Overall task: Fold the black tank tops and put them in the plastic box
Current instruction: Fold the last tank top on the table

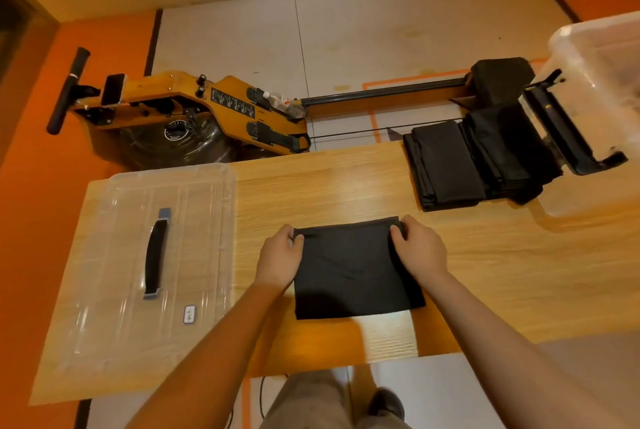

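A folded black tank top (353, 272) lies flat on the wooden table (502, 272) in front of me. My left hand (281, 257) pinches its far left corner, and my right hand (417, 248) pinches its far right corner. A stack of black tank tops (450, 162) sits at the table's far right, some draped over the edge. The clear plastic box (602, 110) stands at the far right, partly out of frame. Its clear lid (159, 252), with a black handle, lies on the table's left side.
A wooden rowing machine (194, 110) with a long rail and black seat stands on the floor beyond the table. An orange floor strip runs along the left. My legs and a shoe show below the table's near edge.
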The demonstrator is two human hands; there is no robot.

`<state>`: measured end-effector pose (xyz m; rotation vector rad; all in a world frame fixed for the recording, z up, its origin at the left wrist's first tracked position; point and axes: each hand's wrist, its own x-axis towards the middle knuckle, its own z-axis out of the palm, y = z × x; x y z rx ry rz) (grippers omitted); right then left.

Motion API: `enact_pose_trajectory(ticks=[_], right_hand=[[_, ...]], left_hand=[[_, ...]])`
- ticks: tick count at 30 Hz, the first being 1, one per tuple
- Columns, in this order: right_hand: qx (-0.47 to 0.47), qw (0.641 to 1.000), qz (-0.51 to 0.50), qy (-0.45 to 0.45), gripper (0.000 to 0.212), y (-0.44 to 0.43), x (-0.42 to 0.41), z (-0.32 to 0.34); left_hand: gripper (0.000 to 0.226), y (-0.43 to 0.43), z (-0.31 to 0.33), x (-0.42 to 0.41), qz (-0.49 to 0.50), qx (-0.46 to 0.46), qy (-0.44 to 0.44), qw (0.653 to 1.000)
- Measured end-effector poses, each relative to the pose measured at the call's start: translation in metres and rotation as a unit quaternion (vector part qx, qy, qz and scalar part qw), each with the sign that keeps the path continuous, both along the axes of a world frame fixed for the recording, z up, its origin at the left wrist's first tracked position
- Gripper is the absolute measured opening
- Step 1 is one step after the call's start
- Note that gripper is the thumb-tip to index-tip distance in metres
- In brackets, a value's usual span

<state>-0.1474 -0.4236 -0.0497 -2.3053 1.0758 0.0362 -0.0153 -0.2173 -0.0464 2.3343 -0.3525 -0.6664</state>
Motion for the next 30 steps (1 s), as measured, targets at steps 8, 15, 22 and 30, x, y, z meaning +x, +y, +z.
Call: enact_pose_trajectory(ticks=[8, 15, 22, 30], right_hand=[[-0.115, 0.993, 0.003, -0.033, 0.038, 0.015, -0.008, 0.007], [-0.183, 0.961, 0.205, -0.034, 0.056, 0.087, -0.043, -0.021], [-0.225, 0.93, 0.285, 0.06, 0.057, 0.061, -0.058, -0.032], [-0.237, 0.917, 0.32, -0.035, 0.057, 0.079, -0.063, -0.012]], left_hand=[[0.033, -0.007, 0.004, -0.003, -0.044, 0.139, -0.147, 0.978], [0.066, 0.009, -0.022, -0.041, -0.327, 0.16, -0.268, 0.892], [0.077, 0.025, -0.019, -0.087, -0.228, 0.269, -0.178, 0.919], [0.074, 0.04, -0.004, -0.135, -0.165, 0.167, -0.226, 0.945]])
